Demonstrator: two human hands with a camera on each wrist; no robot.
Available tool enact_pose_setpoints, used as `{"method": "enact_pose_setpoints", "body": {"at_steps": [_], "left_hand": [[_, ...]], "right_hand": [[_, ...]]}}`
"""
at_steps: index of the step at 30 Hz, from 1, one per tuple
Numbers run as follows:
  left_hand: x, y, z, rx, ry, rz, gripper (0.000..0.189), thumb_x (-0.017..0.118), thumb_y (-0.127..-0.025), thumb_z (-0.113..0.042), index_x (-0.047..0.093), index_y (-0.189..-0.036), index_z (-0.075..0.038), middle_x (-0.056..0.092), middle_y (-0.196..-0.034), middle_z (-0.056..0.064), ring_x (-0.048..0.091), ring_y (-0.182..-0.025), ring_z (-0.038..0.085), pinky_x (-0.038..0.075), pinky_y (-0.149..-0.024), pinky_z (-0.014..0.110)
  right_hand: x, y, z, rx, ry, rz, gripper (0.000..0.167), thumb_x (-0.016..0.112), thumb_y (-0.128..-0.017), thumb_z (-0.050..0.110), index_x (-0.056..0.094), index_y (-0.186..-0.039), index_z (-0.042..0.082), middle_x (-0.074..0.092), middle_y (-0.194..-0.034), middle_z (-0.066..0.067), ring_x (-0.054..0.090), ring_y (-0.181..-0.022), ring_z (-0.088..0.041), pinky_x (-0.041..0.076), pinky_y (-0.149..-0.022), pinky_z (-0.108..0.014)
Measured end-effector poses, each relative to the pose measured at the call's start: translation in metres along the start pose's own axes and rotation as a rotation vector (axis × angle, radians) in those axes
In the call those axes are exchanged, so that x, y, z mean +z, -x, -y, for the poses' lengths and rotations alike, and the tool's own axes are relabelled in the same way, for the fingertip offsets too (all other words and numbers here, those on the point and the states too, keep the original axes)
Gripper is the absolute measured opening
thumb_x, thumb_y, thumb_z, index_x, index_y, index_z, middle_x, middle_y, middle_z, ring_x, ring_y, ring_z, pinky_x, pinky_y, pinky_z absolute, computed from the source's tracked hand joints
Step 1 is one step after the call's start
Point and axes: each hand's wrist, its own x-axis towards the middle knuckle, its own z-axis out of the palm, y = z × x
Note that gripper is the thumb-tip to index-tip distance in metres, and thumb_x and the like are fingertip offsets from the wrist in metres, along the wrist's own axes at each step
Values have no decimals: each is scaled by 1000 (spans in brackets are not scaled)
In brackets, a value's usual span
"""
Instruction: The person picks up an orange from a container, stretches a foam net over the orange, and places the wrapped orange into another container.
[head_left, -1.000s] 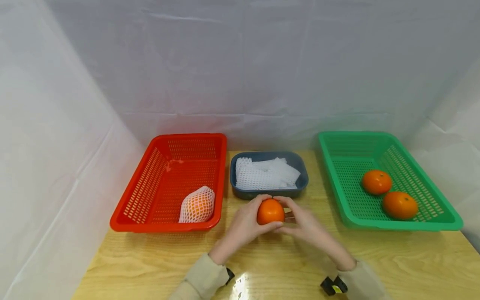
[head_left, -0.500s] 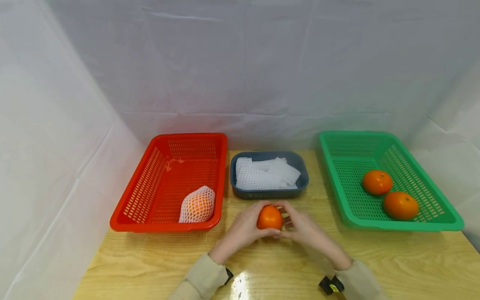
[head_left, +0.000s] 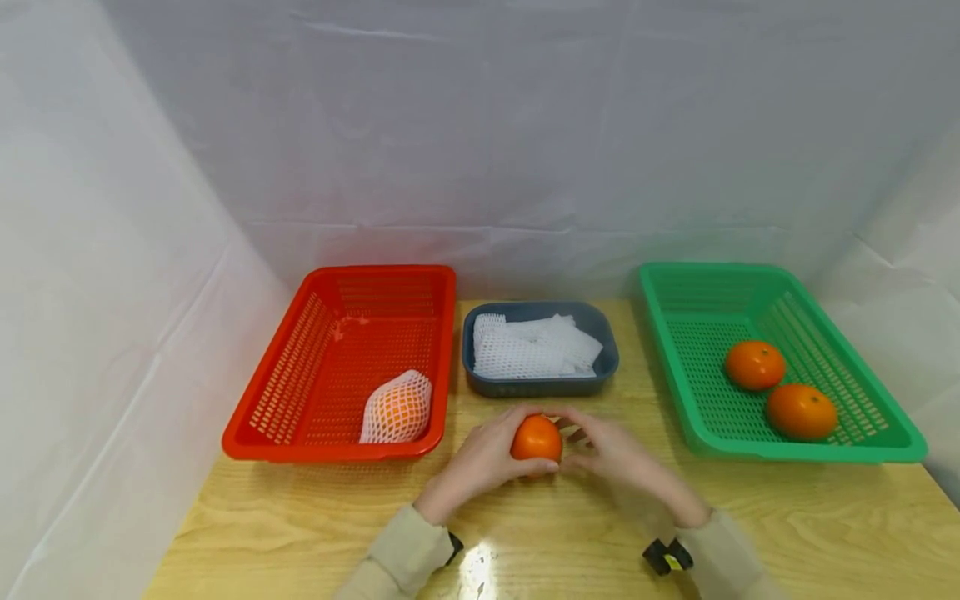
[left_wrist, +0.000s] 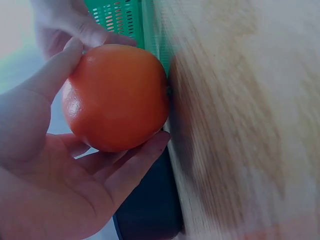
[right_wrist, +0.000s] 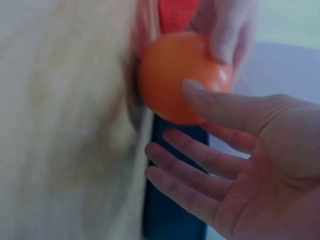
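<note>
An orange (head_left: 536,440) is low over the middle of the wooden table, close to its surface in the left wrist view. My left hand (head_left: 483,457) grips it from the left, thumb on the near side and fingers round the far side. On the other side my right hand (head_left: 615,454) is spread beside the fruit. In the right wrist view its thumb (right_wrist: 225,107) overlaps the orange, while the lower fingers (right_wrist: 192,172) stand extended and apart from it. Behind the hands sits a dark blue tray (head_left: 536,387) with white foam net sleeves (head_left: 525,348).
At left stands a red basket (head_left: 258,450) holding one orange in a foam net (head_left: 397,410). A green basket (head_left: 810,452) at right has two bare oranges, one (head_left: 754,365) behind the other (head_left: 801,412). White sheeting rises behind and at both sides.
Both hands and the orange have come down and slightly nearer to me. The right hand's fingers have loosened and drawn a little away from the orange; the left still grips it.
</note>
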Motion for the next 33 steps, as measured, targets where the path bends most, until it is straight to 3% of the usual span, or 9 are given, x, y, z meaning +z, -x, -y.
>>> {"method": "enact_pose_setpoints", "body": {"at_steps": [3, 8, 14, 20, 28, 33], "left_hand": [[0, 0, 0, -17, 6, 15, 73, 81, -84, -48, 52, -144, -16, 60, -139, 6, 61, -114, 25, 47, -99, 51], [-1, 0, 2, -29, -9, 38, 75, 78, -86, -49, 50, -146, -14, 56, -144, 8, 60, -117, 26, 48, -97, 51], [0, -1, 2, -21, -25, 68, 78, 77, -87, -50, 48, -148, -13, 55, -146, 7, 58, -120, 26, 46, -102, 51], [2, -2, 1, -11, -17, 85, 79, 77, -86, -51, 48, -148, -12, 54, -147, 7, 57, -123, 27, 43, -106, 51], [2, -1, 0, -16, -11, 97, 80, 75, -87, -54, 46, -149, -13, 52, -149, 7, 56, -124, 25, 45, -104, 51], [0, -1, -1, -10, -19, 100, 80, 75, -87, -54, 46, -150, -13, 52, -149, 6, 56, -124, 25, 46, -103, 50]], "right_hand": [[-8, -6, 0, -23, 20, -66, 46, 74, -89, -1, 59, -132, 0, 68, -121, -20, 69, -100, -35, 59, -84, -44], [-20, -26, 4, -10, 50, -249, 25, 72, -92, 2, 70, -117, 3, 73, -113, -12, 72, -91, -25, 60, -78, -36], [-31, -53, -1, 32, 173, -418, 21, 71, -95, 8, 70, -116, 5, 73, -113, -12, 70, -95, -29, 60, -80, -44], [-28, -74, -17, 121, 277, -402, 28, 72, -95, 12, 68, -121, 5, 71, -118, -15, 66, -103, -34, 56, -86, -48], [-25, -83, -27, 142, 270, -356, 30, 74, -93, 14, 68, -121, 4, 70, -119, -16, 66, -108, -35, 52, -93, -51], [-24, -88, -30, 181, 278, -315, 31, 74, -93, 18, 70, -120, 2, 72, -110, -15, 67, -102, -34, 54, -88, -50]]}}
